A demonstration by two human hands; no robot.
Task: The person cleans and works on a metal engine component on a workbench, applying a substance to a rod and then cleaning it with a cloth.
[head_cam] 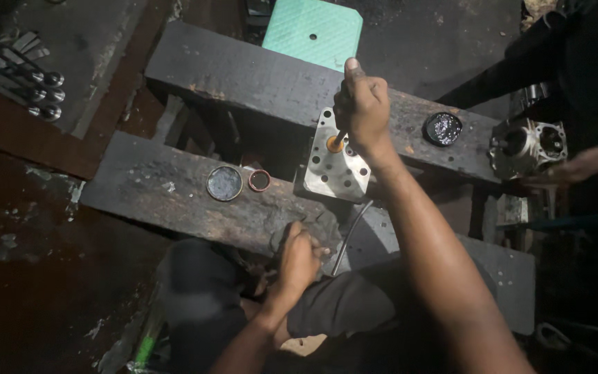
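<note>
Head view | right hand (363, 111) fisted on tool over drilled metal plate (333, 166) | left hand (297, 262) clenched, contents unclear

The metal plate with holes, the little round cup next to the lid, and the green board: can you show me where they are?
metal plate (337, 173), head view, on its bare lower middle.
small round cup (259, 180), head view, on its dark centre.
green board (313, 31), head view, on its textured face near the hole.

Dim workshop, dark grimy floor (29, 291), two worn wooden beams (243, 76) as bench, reddish plank (22, 138) at left.
</note>
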